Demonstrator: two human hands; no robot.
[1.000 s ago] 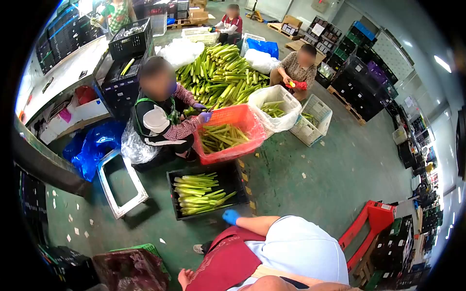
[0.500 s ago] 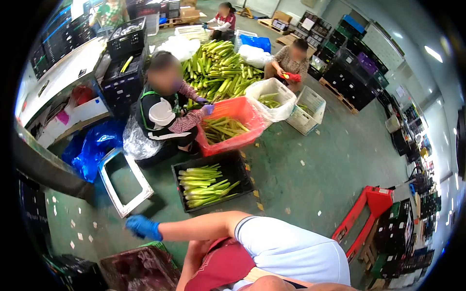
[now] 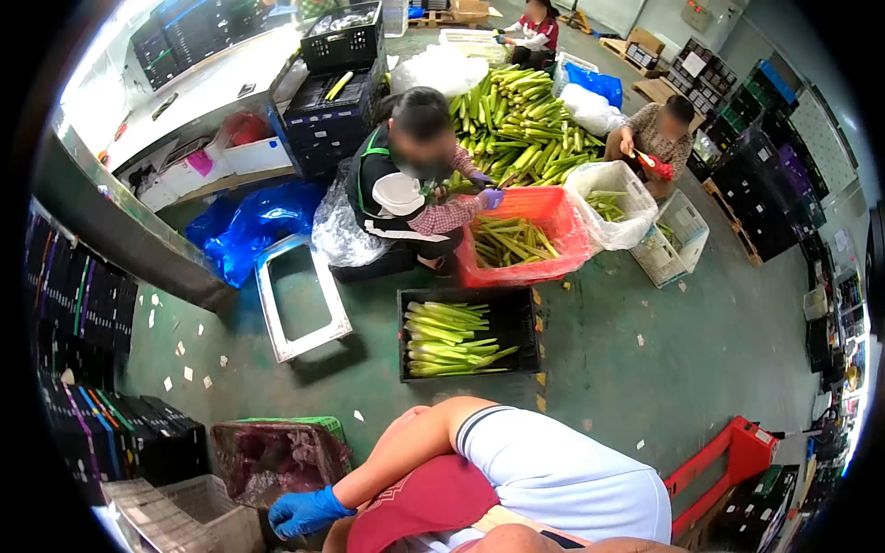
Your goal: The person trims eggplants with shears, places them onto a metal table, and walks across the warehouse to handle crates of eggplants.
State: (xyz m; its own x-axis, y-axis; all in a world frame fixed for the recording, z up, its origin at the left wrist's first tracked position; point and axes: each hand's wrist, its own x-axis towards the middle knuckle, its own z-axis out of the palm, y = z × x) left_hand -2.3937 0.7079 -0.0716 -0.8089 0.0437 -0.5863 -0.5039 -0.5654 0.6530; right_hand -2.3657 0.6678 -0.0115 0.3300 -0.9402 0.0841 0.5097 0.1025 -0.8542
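My right hand (image 3: 309,511), in a blue glove, hangs low at the bottom left with its fingers loosely stretched and nothing visible in them. It is nearest a pale plastic crate (image 3: 241,530) and a crate with a dark maroon plastic liner (image 3: 277,452). My left hand is out of view. In front of me on the floor, a black crate (image 3: 470,376) holds a bunch of green stalks with pale ends (image 3: 452,339) on its left side. Beyond it, a co-worker (image 3: 406,175) in purple gloves sits at a red crate (image 3: 553,207) of loose stalks.
A white frame-like stool (image 3: 341,309) stands left of the black crate, beside blue plastic sheeting (image 3: 258,221). Behind lies a large heap of stalks (image 3: 530,115), with two more people sitting around it. A red pallet jack (image 3: 728,461) is at right; stacked black crates (image 3: 83,286) stand at left.
My right hand has swung down and back toward my body, from near the white stool. The view has shifted, so the surroundings sit farther right and more crates show at left.
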